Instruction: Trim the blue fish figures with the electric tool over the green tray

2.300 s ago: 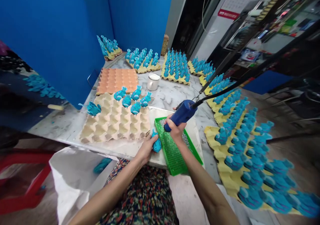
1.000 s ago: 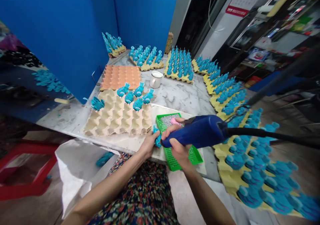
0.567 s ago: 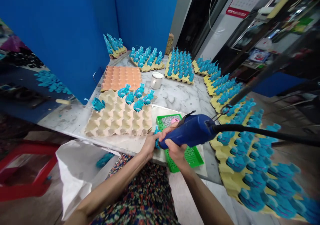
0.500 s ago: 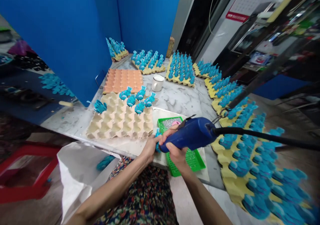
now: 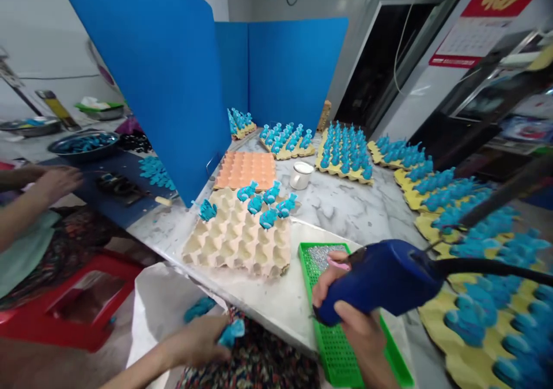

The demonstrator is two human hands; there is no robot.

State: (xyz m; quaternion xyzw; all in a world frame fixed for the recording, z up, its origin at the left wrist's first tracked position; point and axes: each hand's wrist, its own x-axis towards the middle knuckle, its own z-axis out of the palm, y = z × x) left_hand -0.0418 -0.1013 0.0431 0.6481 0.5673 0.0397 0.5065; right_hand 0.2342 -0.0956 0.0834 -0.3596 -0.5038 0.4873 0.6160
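Observation:
My left hand [image 5: 195,342] is low at the table's front edge, shut on a turquoise fish figure [image 5: 231,332] above my patterned lap. My right hand [image 5: 348,323] grips a blue hot glue gun [image 5: 380,279] with a black cord, over a green perforated tray [image 5: 307,279]. Silver glitter [image 5: 322,256] and a small pink object [image 5: 339,264] lie in the tray's far end. A beige egg tray [image 5: 235,252] in front of me carries several turquoise fish along its far side.
Yellow egg trays of blue fish [image 5: 345,161] line the marble table's far and right sides, beside an orange tray [image 5: 245,170] and a white mug [image 5: 301,176]. Blue partitions [image 5: 151,78] stand left. Beyond them, a co-worker's hands [image 5: 56,181] work. A white sack [image 5: 159,331] hangs below.
My view has swung up and left, showing more of the room. My left hand has drawn back from the green tray with the fish, and the glue gun stays in my right hand.

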